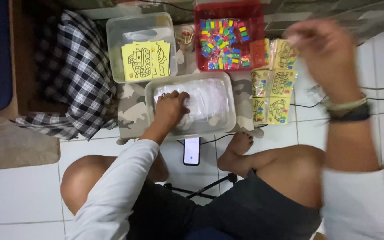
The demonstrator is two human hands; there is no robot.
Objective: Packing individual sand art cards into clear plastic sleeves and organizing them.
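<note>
My left hand (170, 106) reaches into a clear plastic tub (227, 126) and rests on a pile of clear plastic bags (210, 101), fingers curled on them. My right hand (323, 55) is raised high at the right, blurred, fingers bent; whether it holds anything I cannot tell. A wristband and a dark band circle that wrist. Behind the tub a second clear tub (116, 35) holds yellow picture cards (146, 60). A red basket (256, 13) contains several small coloured sachets (223, 42). Packed yellow cards in bags (274, 95) lie to the right of the tub.
I sit on a white tiled floor with bare knees. A phone (192, 151) lies between my legs, a cable running from it. A checked cloth (74, 75) and a camouflage cloth (132, 109) lie under and left of the tubs. Cables cross the tiles at right.
</note>
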